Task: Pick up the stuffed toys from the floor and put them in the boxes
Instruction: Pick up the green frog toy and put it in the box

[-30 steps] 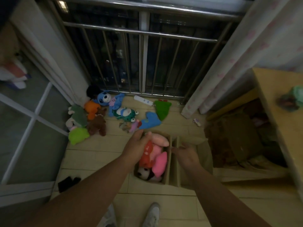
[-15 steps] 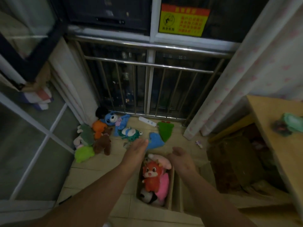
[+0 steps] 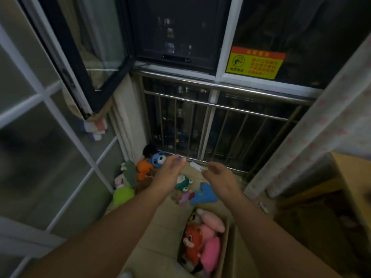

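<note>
Stuffed toys (image 3: 160,159): scattered on floor (image 3: 160,217) below window railing (image 3: 220,106); several more in cardboard box (image 3: 225,243), lower right. Left hand (image 3: 170,173), right hand (image 3: 220,177): both raised above floor toys, fingers loosely extended, holding nothing.

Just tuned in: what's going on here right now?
A person is clearing stuffed toys off the floor into a cardboard box. Both the left hand and right hand are empty and open, held out above the toys by the railing. The box holds a red toy and pink toys. A blue toy, an orange toy and a green frog toy lie on the floor, not yet picked up.
</note>
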Tool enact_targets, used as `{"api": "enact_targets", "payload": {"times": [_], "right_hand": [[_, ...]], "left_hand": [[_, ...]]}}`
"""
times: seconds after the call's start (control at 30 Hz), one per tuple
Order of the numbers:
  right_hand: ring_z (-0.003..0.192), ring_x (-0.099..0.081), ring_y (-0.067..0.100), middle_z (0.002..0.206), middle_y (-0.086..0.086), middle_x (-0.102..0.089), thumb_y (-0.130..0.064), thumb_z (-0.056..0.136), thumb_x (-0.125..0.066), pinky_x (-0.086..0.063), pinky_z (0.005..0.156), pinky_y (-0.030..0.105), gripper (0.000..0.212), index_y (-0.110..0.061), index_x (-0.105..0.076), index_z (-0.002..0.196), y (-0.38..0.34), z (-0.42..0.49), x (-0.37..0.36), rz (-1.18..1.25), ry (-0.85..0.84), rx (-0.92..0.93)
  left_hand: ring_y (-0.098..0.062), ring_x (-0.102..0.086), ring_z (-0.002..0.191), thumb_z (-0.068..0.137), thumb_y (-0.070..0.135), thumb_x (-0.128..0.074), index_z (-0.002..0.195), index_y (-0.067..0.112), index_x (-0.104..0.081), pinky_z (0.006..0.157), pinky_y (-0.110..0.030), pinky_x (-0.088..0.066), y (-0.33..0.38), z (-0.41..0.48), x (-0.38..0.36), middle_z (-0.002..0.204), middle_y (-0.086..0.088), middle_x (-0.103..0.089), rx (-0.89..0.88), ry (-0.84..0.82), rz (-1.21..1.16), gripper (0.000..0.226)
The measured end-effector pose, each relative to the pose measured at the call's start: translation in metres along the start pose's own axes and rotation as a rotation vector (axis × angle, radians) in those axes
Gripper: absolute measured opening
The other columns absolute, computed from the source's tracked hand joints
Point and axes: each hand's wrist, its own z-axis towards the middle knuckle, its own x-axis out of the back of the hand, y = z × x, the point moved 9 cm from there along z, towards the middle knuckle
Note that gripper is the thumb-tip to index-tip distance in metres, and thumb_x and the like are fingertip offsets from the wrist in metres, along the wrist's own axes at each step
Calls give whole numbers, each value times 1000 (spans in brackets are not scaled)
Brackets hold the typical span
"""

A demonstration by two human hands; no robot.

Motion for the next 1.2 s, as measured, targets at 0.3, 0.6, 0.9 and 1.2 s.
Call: {"api": "enact_targets", "payload": {"times": [0.3, 0.6, 0.9, 1.2], "right_hand": [[98, -58, 10, 118, -6, -62, -37, 82, -68, -46, 83, 28, 41, -27, -60, 121, -32, 48, -30, -28, 81, -34], [103, -54, 12, 125, -1, -60, -32, 87, -66, -47, 91, 33, 41, -22, -58, 126, -48, 112, -89, 26, 176, -160], [103, -51, 7, 127, 0, -59, -32, 88, -65, -38, 86, 23, 46, -19, -55, 130, -50, 169, -96, 7, 183, -163], [106, -56, 12, 126, -1, -60, -37, 85, -66, -44, 89, 28, 46, -23, -56, 128, -5, 276, -91, 62, 108, -195]], "left_hand": [[-3, -52, 104, 84, 64, -51, 126, 34, -51, 77, -17, -37, 10, 73, 57, 122, 9, -56, -21, -24, 71, 51], [-2, -51, 103, 83, 66, -50, 130, 37, -45, 70, -16, -36, 2, 181, 103, 127, 12, -53, 0, -189, 174, 56], [-6, -48, 105, 87, 57, -52, 131, 30, -47, 78, -22, -37, 8, 254, 96, 127, 7, -53, 22, -208, 187, 52], [-8, -56, 100, 89, 52, -54, 126, 28, -50, 72, -16, -45, 7, 340, 65, 127, 3, -56, 60, -134, 262, 44]]}}
